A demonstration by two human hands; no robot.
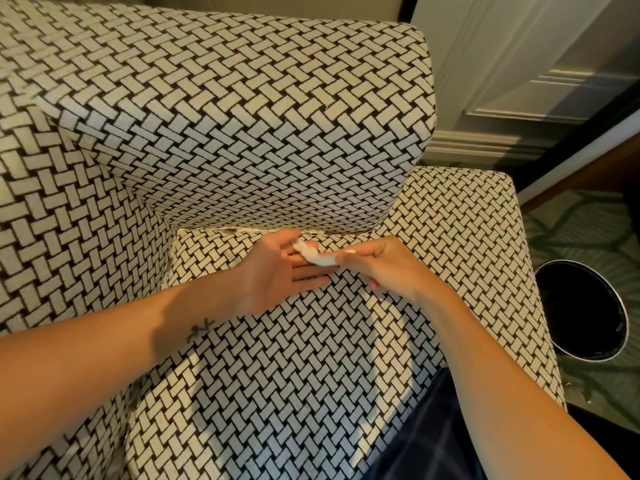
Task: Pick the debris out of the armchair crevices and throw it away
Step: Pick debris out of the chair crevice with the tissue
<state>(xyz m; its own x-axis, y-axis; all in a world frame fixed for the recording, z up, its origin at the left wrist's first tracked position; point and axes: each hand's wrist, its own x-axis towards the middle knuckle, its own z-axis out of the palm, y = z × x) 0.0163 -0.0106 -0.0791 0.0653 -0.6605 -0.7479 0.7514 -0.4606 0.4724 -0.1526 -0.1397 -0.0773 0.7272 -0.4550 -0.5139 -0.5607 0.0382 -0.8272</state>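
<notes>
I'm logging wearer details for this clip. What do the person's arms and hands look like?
Both forearms are bare: no sleeves, gloves, rings or watch visible on the left hand or right hand. A small dark tattoo marks the left forearm near the wrist.

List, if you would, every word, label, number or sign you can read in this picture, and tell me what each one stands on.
No readable text anywhere in this view.
Left wrist: a small dark tattoo, too small to read.
armchair, white debris, bin: no print or label visible.
</notes>
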